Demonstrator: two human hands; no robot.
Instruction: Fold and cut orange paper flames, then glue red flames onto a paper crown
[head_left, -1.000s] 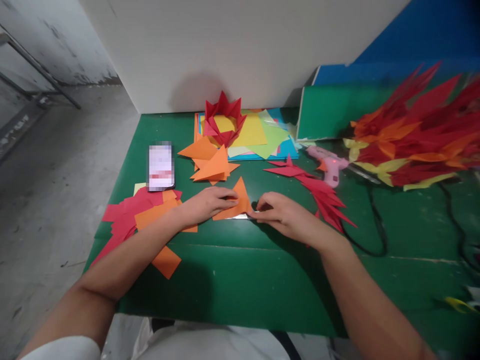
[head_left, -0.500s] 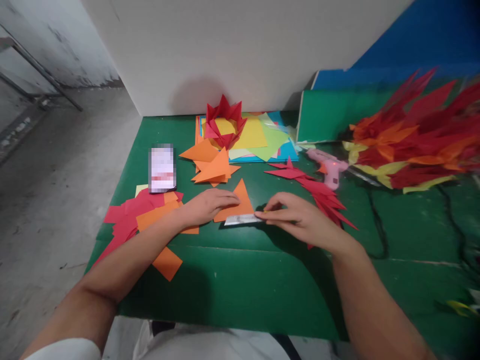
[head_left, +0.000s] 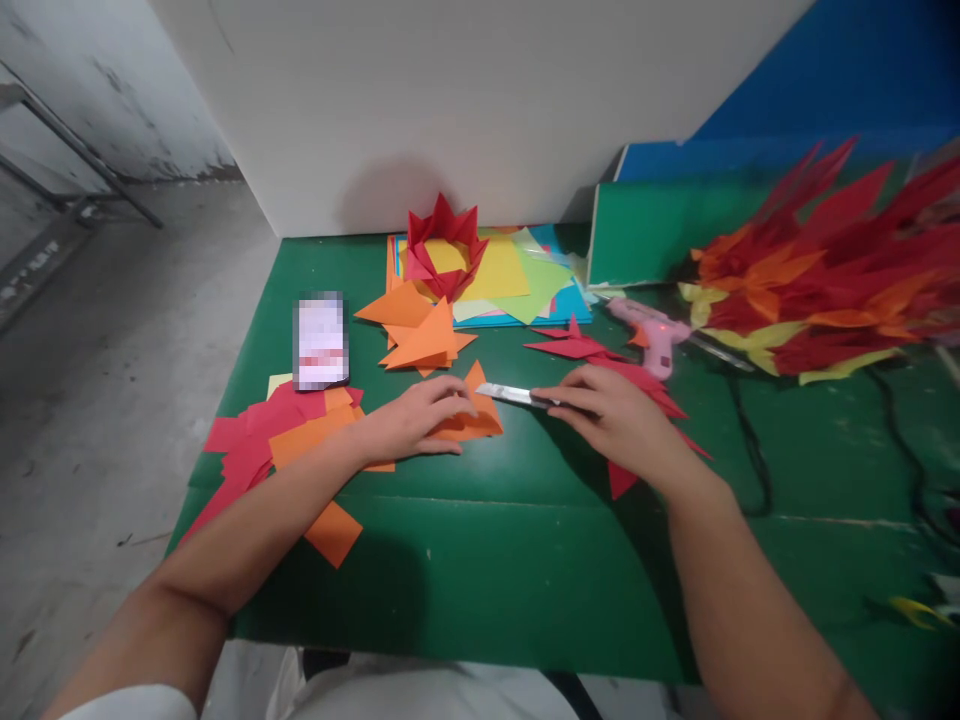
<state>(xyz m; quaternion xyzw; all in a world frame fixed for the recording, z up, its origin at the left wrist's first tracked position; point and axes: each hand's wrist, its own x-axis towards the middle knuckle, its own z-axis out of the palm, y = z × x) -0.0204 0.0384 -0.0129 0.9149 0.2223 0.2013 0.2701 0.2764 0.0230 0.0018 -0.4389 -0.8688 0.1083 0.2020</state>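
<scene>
A folded orange paper triangle (head_left: pixel 487 418) lies on the green table, its tip pointing away from me. My left hand (head_left: pixel 420 415) is closed on its left side, fingers curled over the top and thumb along the near edge. Between the fingers and thumb of my right hand (head_left: pixel 611 410) is a utility knife (head_left: pixel 517 395), its silvery blade aimed left. The blade tip hovers at or just over the paper's upper right side; I cannot tell whether they touch.
Orange folded pieces (head_left: pixel 424 335) lie behind, near a red paper ring (head_left: pixel 446 250) on coloured sheets (head_left: pixel 502 270). Red and orange papers (head_left: pixel 255 430) and a phone (head_left: pixel 321 340) sit left. Red folded pieces (head_left: pixel 574 345), a pink glue gun (head_left: pixel 652 330) and red-orange paper flames (head_left: pixel 817 270) lie right.
The knife has lifted from the paper's near edge to its upper right side. My left thumb has come round to the near edge, and the paper appears folded differently.
</scene>
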